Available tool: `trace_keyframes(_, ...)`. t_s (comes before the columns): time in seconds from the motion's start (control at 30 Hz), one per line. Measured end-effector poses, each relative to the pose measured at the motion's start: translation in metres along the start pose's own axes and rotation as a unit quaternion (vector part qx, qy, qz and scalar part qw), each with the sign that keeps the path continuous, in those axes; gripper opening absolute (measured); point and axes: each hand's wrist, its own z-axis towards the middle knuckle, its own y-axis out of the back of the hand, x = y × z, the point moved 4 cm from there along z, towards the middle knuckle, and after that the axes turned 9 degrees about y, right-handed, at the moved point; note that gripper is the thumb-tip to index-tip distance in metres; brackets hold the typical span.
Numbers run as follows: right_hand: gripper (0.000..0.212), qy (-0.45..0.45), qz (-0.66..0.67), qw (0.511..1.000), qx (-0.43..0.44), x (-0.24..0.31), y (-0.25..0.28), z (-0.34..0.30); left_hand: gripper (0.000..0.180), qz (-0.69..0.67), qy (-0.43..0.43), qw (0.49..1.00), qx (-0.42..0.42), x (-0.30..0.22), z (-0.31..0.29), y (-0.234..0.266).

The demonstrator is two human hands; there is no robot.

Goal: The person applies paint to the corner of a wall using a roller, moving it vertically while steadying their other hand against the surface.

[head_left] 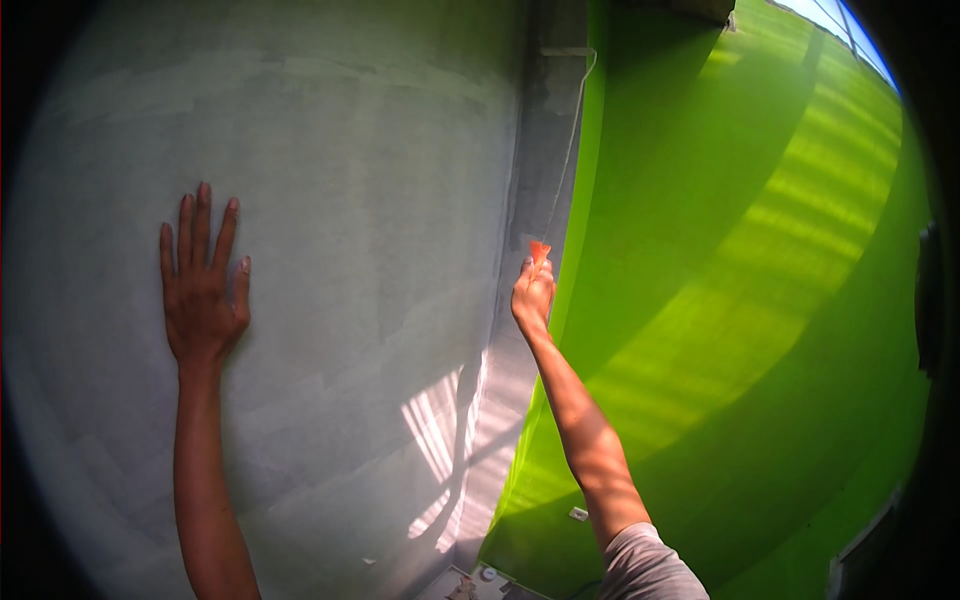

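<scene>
My left hand (205,300) lies against the grey wall (350,250) with its fingers spread, holding nothing. Raised ahead of me, my right hand (534,292) is closed round the orange handle (540,252) of a paint roller. The roller's long thin metal rod (567,150) runs up from the handle and bends at the top. Its small pale roller head (566,51) reaches left across the narrow grey strip (540,180) between the grey wall and the bright green wall (680,300). Whether the head touches the strip, I cannot tell.
Sunlight throws barred patches (435,420) on the grey wall and a broad band on the green one. Low on the green wall is a small white outlet (578,514). Some items lie at the corner's foot (488,575). A dark object (930,300) stands at far right.
</scene>
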Motion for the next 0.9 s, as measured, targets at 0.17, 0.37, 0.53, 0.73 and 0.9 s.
trace_keyframes(0.17, 0.042, 0.038, -0.039, 0.999, -0.006, 0.013, 0.019, 0.044, 0.067, 0.005, 0.002, 1.0, 0.001, -0.004, 0.001, 0.001)
trace_keyframes(0.37, 0.044, 0.088, -0.023, 0.996, 0.009, 0.037, 0.014, 0.119, 0.068, 0.013, 0.008, 1.0, 0.003, -0.001, 0.0, 0.003)
trace_keyframes(0.53, 0.039, 0.127, -0.022, 0.991, -0.041, 0.038, 0.008, 0.193, 0.069, 0.011, 0.009, 1.0, 0.012, -0.006, 0.001, 0.001)
trace_keyframes(0.73, 0.037, 0.092, 0.021, 0.996, 0.001, 0.097, 0.001, 0.235, 0.069, 0.005, 0.01, 1.0, 0.007, 0.002, 0.001, 0.004)
trace_keyframes(0.9, 0.043, 0.213, 0.009, 0.976, -0.053, 0.106, -0.01, 0.275, 0.07, -0.01, 0.006, 1.0, 0.014, -0.002, 0.003, 0.004)
